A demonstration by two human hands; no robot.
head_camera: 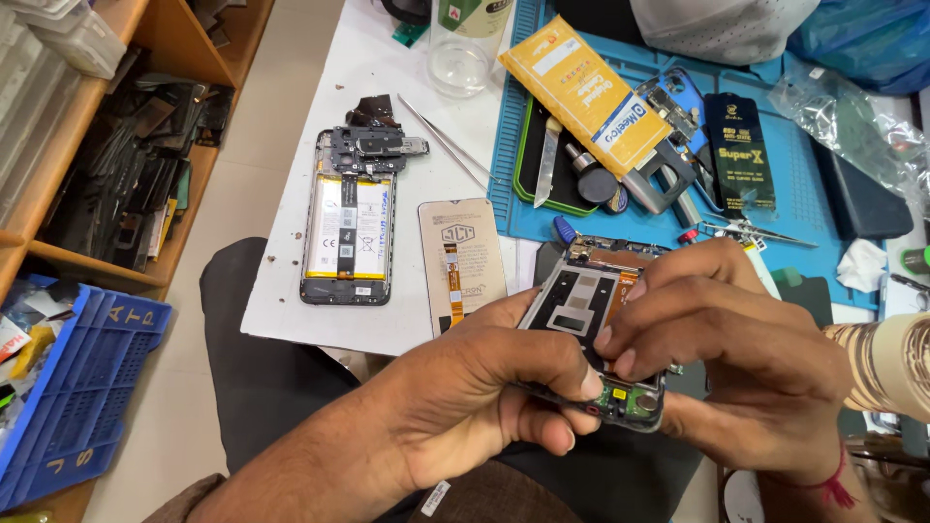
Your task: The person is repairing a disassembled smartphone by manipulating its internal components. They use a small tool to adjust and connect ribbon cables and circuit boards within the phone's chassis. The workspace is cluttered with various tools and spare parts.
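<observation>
Phone frame (591,320), an opened handset with its back off, is held in the air in front of the table (387,320) edge, over the person's lap. The left hand (475,397) is clamped on its near left side, thumb pressed along the lower edge by a small green circuit board. The right hand (736,358) cups the frame from the right, its fingertips (620,358) pressing on the bottom part of the inner face. Inside, the frame shows a grey metal plate with rectangular cut-outs and an orange strip on the right; its far end is just beside a blue-handled tool. The right side and underside of the frame are hidden by the hands.

Open room lies to the left, between the frame and a loose screen panel (462,261) lying flat on the white table. Further left lies a second opened phone (349,218) with its battery showing, and tweezers (446,143) beyond it. The blue work mat (804,184) behind is crowded: a yellow packet (581,92), a black packet, a clear bag. A blue crate (73,387) sits on the floor at left, cut off by the picture edge.
</observation>
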